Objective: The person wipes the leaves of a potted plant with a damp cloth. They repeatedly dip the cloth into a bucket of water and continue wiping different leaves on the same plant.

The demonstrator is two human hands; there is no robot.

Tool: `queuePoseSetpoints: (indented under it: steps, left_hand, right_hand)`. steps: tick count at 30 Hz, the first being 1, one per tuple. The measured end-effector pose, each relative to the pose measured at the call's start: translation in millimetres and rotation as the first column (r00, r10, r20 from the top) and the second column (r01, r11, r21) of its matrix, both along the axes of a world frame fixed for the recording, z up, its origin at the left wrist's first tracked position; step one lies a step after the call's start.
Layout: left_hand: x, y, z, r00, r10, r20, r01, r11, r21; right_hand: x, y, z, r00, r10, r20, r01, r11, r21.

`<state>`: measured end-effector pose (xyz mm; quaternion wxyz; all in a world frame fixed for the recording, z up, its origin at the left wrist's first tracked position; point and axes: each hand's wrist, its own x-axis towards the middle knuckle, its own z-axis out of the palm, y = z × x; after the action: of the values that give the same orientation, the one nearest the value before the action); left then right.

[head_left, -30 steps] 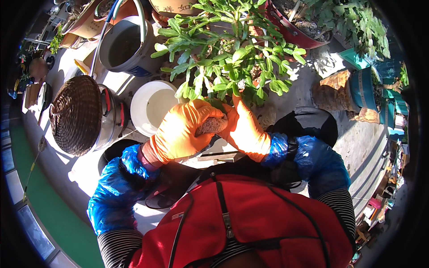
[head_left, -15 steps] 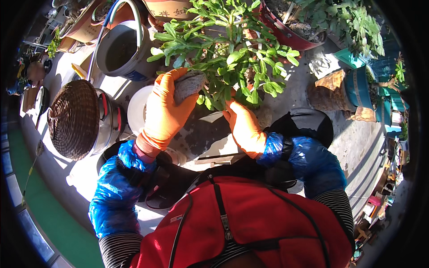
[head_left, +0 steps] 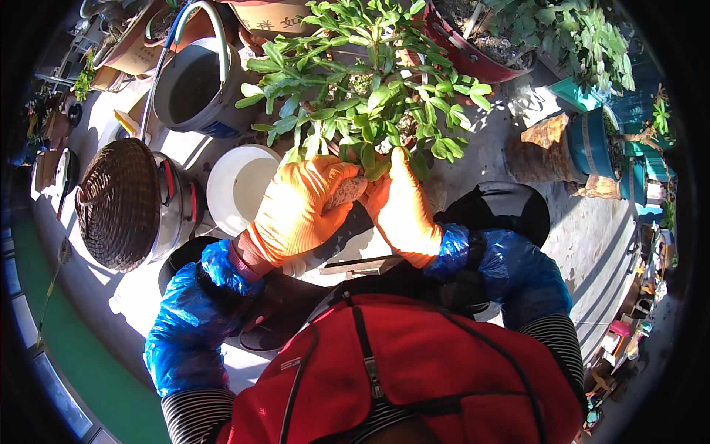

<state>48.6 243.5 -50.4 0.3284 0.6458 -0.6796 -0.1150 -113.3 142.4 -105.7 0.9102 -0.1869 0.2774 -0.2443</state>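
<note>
A leafy green potted plant (head_left: 370, 96) with flat, segmented leaves spreads just beyond my hands. My left hand (head_left: 303, 211), in an orange glove, is closed around a rough grey-brown rag-like piece (head_left: 346, 192), whose exact kind is unclear. Most of it is hidden by the fingers. Beside it, touching or almost touching, my right hand (head_left: 403, 211) in the same kind of glove pinches a low leaf (head_left: 377, 170) at the plant's near edge. Blue plastic sleeve covers run up both forearms. The plant's pot is mostly hidden by foliage.
A white bucket (head_left: 240, 185) stands left of my left hand, with a larger grey bucket (head_left: 196, 89) of dark water behind it. Farther left, a woven basket lid (head_left: 118, 200) leans on a pale container. A teal pot (head_left: 595, 144) and a red pot (head_left: 473, 52) stand right.
My left hand has come down and right with the rag-like piece, away from the upper leaves and up to my right hand. The right hand's fingers have turned upward at the leaf.
</note>
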Motion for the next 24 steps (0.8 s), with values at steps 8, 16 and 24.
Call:
queuePoseSetpoints:
  steps: [8, 16, 24]
  left_hand:
    - [8, 8, 12, 0.948, -0.186, -0.257, 0.226, 0.965, 0.136]
    - [15, 6, 15, 0.858, -0.305, -0.414, 0.339, 0.941, 0.01]
    - [0, 2, 44, 0.624, 0.251, -0.74, -0.277, 0.957, 0.091]
  right_hand:
    - [-7, -6, -1, 0.993, -0.079, 0.086, 0.084, 0.995, -0.056]
    - [-16, -11, -1, 0.986, -0.163, -0.03, 0.162, 0.987, -0.011]
    - [-7, -5, 7, 0.962, -0.267, -0.058, 0.265, 0.963, -0.04]
